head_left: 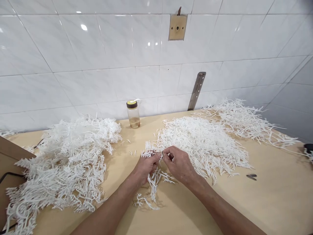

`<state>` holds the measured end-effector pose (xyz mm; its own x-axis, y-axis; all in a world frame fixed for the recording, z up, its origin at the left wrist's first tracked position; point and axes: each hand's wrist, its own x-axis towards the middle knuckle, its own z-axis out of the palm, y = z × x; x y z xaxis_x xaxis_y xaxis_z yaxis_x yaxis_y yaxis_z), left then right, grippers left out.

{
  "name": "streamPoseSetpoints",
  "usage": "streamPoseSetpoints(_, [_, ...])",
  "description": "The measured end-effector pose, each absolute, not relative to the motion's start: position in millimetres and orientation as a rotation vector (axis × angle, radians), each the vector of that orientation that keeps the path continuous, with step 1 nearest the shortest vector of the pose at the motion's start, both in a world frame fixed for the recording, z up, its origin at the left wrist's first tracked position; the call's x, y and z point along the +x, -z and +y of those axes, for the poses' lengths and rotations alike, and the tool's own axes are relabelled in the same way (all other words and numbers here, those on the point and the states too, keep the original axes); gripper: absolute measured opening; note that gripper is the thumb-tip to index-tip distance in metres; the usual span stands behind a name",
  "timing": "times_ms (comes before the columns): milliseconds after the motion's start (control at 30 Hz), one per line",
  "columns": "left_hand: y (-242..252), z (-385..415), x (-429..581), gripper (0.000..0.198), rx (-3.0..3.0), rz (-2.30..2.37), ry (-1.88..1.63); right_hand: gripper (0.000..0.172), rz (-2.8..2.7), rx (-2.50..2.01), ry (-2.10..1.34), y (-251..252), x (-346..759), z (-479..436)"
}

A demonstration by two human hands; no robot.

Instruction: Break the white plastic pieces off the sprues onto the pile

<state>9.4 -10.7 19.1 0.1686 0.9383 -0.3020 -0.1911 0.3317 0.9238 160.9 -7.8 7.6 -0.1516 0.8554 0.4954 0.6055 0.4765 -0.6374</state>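
My left hand (146, 166) is closed around a bunch of white branched plastic sprigs (148, 150), whose tips stick out above the fingers. Close beside it, my right hand (177, 162) pinches at the same bunch, thumb and forefinger pressed together near the left thumb. What sits exactly between those fingertips is too small to make out. Below the hands, a few loose white sprigs (154, 186) hang or lie over the table. A large heap of white sprigs (202, 140) lies just beyond my right hand.
Another big heap of sprigs (73, 163) covers the left side. Longer white strands (246, 120) spread at the back right. A bottle (134, 117) stands near the tiled wall, where a metal strip (197, 91) leans. Small snips (251, 177) lie at right; a cardboard box (12, 163) is at left.
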Motion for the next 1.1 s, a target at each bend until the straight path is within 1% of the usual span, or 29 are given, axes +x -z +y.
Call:
streamPoseSetpoints(167, [-19.1,-11.6,10.5,0.052,0.874,1.087,-0.985,0.014,-1.859,-1.247,-0.170,-2.4,163.4,-0.5])
streamPoseSetpoints(267, [-17.7,-12.3,11.1,0.053,0.890,1.026,-1.010,0.017,-1.749,-1.425,-0.047,-3.2,178.7,9.8])
streamPoseSetpoints(333, [-15.5,-11.6,10.5,0.054,0.909,0.976,-1.025,0.012,-1.616,-1.532,-0.061,-7.0,190.5,15.2])
streamPoseSetpoints(400, [-12.6,-9.6,9.0,0.053,0.900,0.943,-1.019,0.012,-1.528,-1.596,-0.128,-11.7,198.5,17.4])
streamPoseSetpoints(467, [-9.3,-6.9,7.0,0.051,0.869,0.927,-1.005,0.014,-1.501,-1.609,-0.173,-14.9,201.3,16.9])
streamPoseSetpoints(567, [-5.1,-3.8,4.8,0.049,0.824,0.919,-1.005,0.010,-1.537,-1.565,-0.147,-15.3,200.2,14.7])
streamPoseSetpoints(700, [-3.9,-3.2,5.3,0.047,0.808,0.934,-1.029,0.018,-1.621,-1.446,-0.091,-15.4,195.3,10.1])
streamPoseSetpoints(800, [-5.2,-4.1,7.3,0.048,0.819,0.960,-1.054,0.019,-1.655,-1.420,-0.286,-21.4,186.6,2.3])
streamPoseSetpoints(933, [-6.5,-5.5,10.8,0.048,0.883,1.008,-1.110,0.030,-1.701,-1.416,-0.800,-29.1,171.9,-7.5])
streamPoseSetpoints(1000, [-7.4,-6.4,12.2,0.048,0.934,1.013,-1.126,0.034,-1.679,-1.392,-0.995,-28.6,167.8,-8.4])
streamPoseSetpoints(1100, [-10.1,-8.2,13.0,0.048,0.962,1.032,-1.104,0.036,-1.626,-1.357,-1.156,-23.1,166.9,-5.9])
